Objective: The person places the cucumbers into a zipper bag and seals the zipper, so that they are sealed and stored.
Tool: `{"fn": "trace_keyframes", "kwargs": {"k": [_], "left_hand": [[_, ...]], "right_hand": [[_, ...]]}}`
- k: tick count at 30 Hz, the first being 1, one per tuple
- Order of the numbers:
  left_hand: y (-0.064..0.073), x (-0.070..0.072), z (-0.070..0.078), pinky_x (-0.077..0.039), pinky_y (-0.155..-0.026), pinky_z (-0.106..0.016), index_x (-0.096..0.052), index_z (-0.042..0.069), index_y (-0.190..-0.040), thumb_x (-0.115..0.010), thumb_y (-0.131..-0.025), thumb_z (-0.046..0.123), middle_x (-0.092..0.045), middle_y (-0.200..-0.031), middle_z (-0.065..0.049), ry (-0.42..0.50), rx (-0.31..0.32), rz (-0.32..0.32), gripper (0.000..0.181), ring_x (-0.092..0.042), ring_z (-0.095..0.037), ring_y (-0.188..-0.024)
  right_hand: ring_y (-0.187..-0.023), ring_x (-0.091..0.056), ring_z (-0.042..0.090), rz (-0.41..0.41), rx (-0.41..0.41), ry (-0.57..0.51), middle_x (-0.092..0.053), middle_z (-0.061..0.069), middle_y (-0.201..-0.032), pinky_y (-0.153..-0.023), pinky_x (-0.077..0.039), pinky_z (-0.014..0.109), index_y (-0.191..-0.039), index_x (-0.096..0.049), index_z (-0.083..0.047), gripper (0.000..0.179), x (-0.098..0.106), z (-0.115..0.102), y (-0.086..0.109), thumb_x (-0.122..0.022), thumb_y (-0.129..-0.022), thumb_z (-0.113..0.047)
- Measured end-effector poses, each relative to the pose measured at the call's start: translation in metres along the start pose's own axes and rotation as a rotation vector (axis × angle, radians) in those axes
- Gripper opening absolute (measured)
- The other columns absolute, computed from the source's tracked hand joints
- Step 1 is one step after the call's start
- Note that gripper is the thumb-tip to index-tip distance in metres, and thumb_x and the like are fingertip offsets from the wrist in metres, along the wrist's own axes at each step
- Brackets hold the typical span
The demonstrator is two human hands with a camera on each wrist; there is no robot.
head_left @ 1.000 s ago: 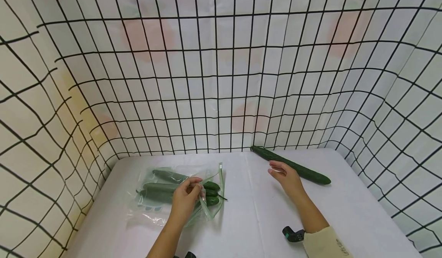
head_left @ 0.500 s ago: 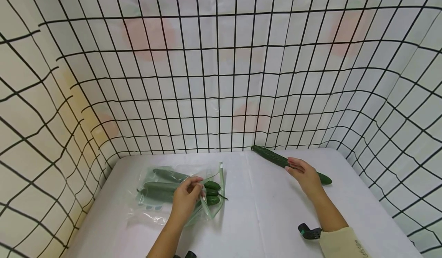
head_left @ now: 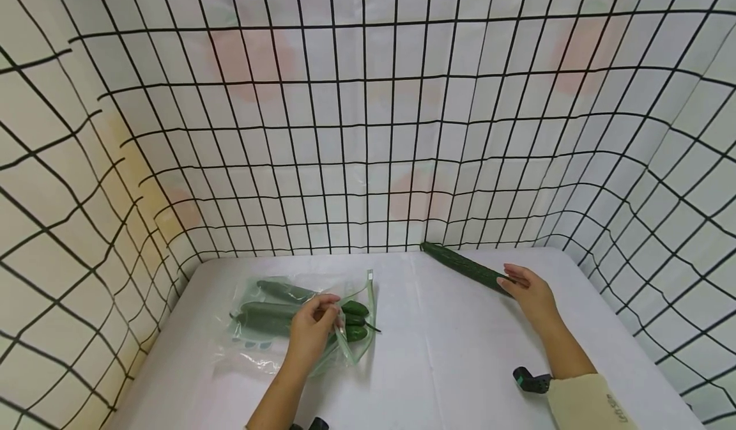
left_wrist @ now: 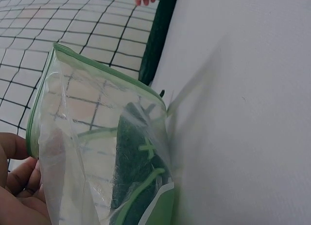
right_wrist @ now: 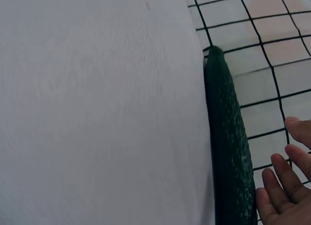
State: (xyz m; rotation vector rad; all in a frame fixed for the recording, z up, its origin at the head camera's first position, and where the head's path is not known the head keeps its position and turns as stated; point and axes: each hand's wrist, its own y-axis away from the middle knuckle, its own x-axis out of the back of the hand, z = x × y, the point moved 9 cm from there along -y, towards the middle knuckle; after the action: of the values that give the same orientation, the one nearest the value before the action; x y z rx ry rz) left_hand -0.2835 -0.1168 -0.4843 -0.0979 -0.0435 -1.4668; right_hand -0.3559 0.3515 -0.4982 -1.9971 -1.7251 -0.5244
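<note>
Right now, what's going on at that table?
A person's left hand pinches the open edge of a clear, green-trimmed bag with green vegetables inside. The right hand, fingers relaxed, is at one end of a cucumber lying outside the bag on the white table; whether it touches the cucumber is unclear.

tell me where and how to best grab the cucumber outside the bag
Probably at mid-length, from above and the person's right, closing across its thickness. The cucumber is long, fairly even in thickness and lies flat on the table; its far tip sits close to the black mesh, leaving little room there, while the right hand is by its other end.
</note>
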Motion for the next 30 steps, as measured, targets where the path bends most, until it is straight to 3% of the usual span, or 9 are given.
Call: {"fn": "trace_keyframes", "kwargs": {"k": [2,5,9,13,21,30], "left_hand": [[-0.001,0.0,0.0,-0.056,-0.064,-0.023,-0.066,-0.002,-0.117,-0.06,-0.097,0.005,-0.067,-0.094,-0.016,-0.002,0.002,0.0,0.022,-0.067,-0.014,-0.073],[-0.002,0.0,-0.002,-0.056,-0.064,-0.022,-0.066,-0.002,-0.117,-0.06,-0.096,0.004,-0.068,-0.094,-0.017,-0.001,-0.002,0.002,0.022,-0.067,-0.014,-0.072],[-0.003,0.0,-0.003,-0.056,-0.063,-0.022,-0.066,-0.003,-0.117,-0.06,-0.096,0.003,-0.068,-0.093,-0.016,-0.001,-0.008,0.003,0.023,-0.067,-0.013,-0.072],[-0.004,0.0,-0.003,-0.056,-0.063,-0.022,-0.066,-0.004,-0.117,-0.059,-0.095,0.002,-0.068,-0.092,-0.014,-0.011,-0.016,0.006,0.023,-0.067,-0.012,-0.071],[-0.003,0.0,-0.004,-0.055,-0.063,-0.023,-0.066,-0.001,-0.119,-0.06,-0.097,0.006,-0.069,-0.095,-0.014,-0.011,-0.001,0.007,0.024,-0.066,-0.012,-0.072],[-0.005,0.001,-0.007,-0.055,-0.062,-0.024,-0.065,-0.003,-0.119,-0.058,-0.097,0.002,-0.068,-0.095,-0.017,-0.043,0.015,0.017,0.024,-0.066,-0.014,-0.072]], "right_hand": [[-0.135,-0.05,0.039,0.008,-0.004,0.027,-0.05,0.02,-0.152,-0.085,-0.042,0.004,-0.149,-0.047,-0.005,0.065,0.005,0.002,-0.001,-0.06,-0.1,-0.046],[-0.138,-0.047,0.041,0.006,-0.006,0.046,-0.048,0.021,-0.153,-0.103,-0.048,0.026,-0.15,-0.046,-0.006,0.064,0.009,0.005,-0.003,-0.059,-0.1,-0.045],[-0.14,-0.042,0.043,0.005,0.02,0.058,-0.047,0.024,-0.152,-0.115,-0.036,0.057,-0.149,-0.045,-0.002,0.063,0.013,0.007,-0.007,-0.06,-0.101,-0.041],[-0.141,-0.039,0.046,-0.006,0.029,0.097,-0.047,0.028,-0.151,-0.117,-0.031,0.061,-0.148,-0.045,0.0,0.064,0.015,0.013,-0.011,-0.061,-0.101,-0.041],[-0.142,-0.031,0.055,-0.118,-0.022,0.207,-0.043,0.029,-0.152,-0.112,-0.031,0.069,-0.151,-0.041,-0.001,0.073,0.011,0.031,-0.015,-0.058,-0.1,-0.05],[-0.143,-0.025,0.058,-0.146,-0.062,0.294,-0.034,0.033,-0.156,-0.112,-0.025,0.073,-0.149,-0.045,-0.002,0.072,0.005,0.039,-0.015,-0.062,-0.097,-0.05]]}}
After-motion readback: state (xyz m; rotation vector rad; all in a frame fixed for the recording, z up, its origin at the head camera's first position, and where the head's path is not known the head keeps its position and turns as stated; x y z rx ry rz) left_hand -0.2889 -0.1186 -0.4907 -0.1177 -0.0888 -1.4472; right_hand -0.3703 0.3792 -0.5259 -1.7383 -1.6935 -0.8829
